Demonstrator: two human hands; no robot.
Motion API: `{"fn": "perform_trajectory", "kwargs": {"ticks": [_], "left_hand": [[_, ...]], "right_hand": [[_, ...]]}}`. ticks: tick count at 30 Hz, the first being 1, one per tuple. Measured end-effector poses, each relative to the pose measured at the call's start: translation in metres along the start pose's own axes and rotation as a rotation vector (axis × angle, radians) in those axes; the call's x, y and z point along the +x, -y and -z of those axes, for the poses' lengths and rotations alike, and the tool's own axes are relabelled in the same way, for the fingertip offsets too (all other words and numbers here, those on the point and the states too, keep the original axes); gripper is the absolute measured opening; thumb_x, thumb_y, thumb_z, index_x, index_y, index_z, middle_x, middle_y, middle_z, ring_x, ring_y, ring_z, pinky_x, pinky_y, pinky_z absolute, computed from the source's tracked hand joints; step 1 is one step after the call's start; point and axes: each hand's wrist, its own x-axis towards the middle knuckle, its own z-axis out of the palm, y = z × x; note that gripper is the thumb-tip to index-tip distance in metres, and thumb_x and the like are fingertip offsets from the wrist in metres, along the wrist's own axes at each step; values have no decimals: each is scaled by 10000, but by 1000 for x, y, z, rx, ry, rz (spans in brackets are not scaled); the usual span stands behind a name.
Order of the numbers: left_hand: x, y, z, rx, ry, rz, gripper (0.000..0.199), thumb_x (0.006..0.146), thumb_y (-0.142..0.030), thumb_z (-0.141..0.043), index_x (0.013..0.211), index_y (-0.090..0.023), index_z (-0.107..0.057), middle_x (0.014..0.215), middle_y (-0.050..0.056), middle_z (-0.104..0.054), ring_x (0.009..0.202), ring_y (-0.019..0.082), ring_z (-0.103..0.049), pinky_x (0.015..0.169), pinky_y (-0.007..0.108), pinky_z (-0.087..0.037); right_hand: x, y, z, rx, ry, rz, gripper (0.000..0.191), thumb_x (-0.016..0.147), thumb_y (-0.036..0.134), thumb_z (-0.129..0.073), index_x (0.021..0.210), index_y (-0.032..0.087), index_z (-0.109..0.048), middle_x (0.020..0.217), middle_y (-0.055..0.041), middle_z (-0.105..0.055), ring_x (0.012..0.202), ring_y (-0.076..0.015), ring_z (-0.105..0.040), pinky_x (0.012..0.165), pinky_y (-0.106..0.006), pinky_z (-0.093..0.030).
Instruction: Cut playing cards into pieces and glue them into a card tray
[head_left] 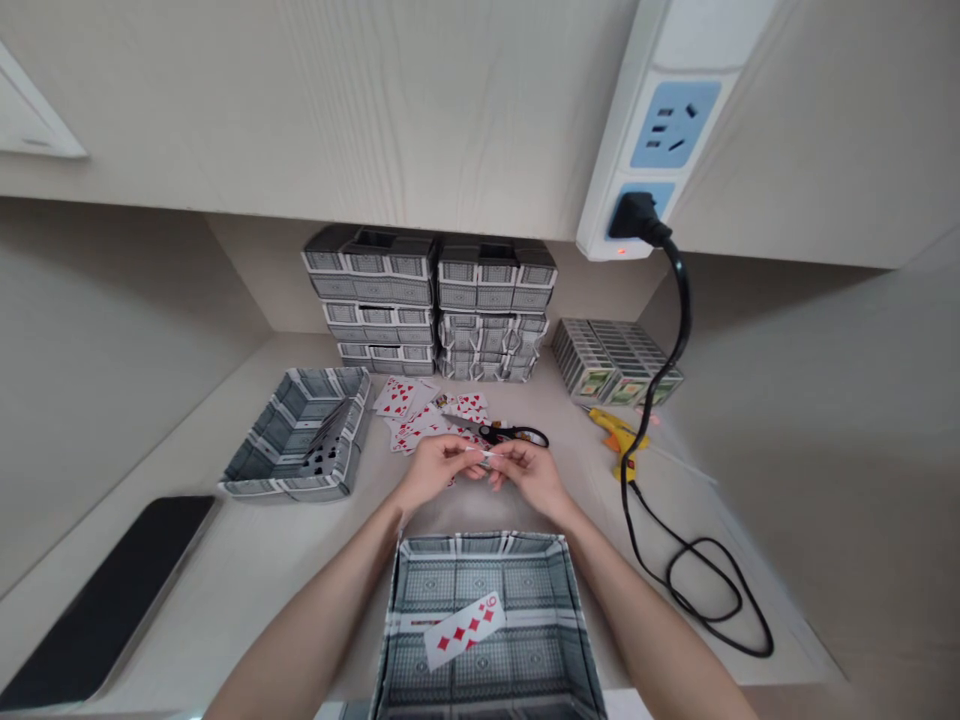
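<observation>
My left hand and my right hand meet at the middle of the desk, fingertips pinching a small playing card seen almost edge-on. Its face is mostly hidden by my fingers. Just beyond them lie black-handled scissors on loose playing cards, mostly red suits. Between my forearms, nearest me, stands an open box made of playing cards, patterned backs showing. A cut piece of a diamond card rests inside it.
Left, another open card box holds some cards, near a black flat slab. Stacked card boxes stand behind, with card packs to their right. A yellow glue gun trails a black cable; above is a power strip.
</observation>
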Motion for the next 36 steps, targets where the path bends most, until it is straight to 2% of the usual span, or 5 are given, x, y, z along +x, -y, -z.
{"fn": "perform_trajectory", "kwargs": {"ticks": [12,20,24,29,36], "left_hand": [[-3,-2,1,232,-7,-80,206,698,-314,-618,641,-122,-567,506,-6,-598,453,94,-553,490,209,-460],[-3,3,1,404,83,-112,169,730,-298,-555,662,-144,-574,530,-24,-575,486,93,-528,502,202,-419],[-5,1,-1,451,115,-113,147,730,-268,-540,646,-149,-558,513,-36,-546,488,89,-506,504,195,-395],[-6,0,-5,380,117,-108,154,727,-269,-541,635,-146,-529,511,-40,-528,473,81,-480,496,194,-382],[-5,1,-2,475,111,-122,240,729,-371,-551,649,-147,-514,511,-40,-518,472,80,-455,477,186,-348]], "right_hand": [[1,-6,0,-81,0,-8,278,669,407,-652,743,161,-545,502,35,-582,413,-100,-541,455,-231,-460],[-4,-2,1,-363,150,-146,236,718,402,-594,704,175,-533,542,28,-578,343,-78,-462,327,-190,-343],[-7,2,0,-512,154,-130,223,740,338,-572,603,165,-541,503,24,-561,354,-71,-442,367,-188,-320],[-7,5,0,-497,141,-125,192,734,287,-564,590,167,-520,474,43,-524,367,-68,-407,402,-189,-308],[-5,5,3,-563,146,8,205,721,271,-578,568,160,-496,484,47,-495,486,-79,-406,497,-196,-307]]}}
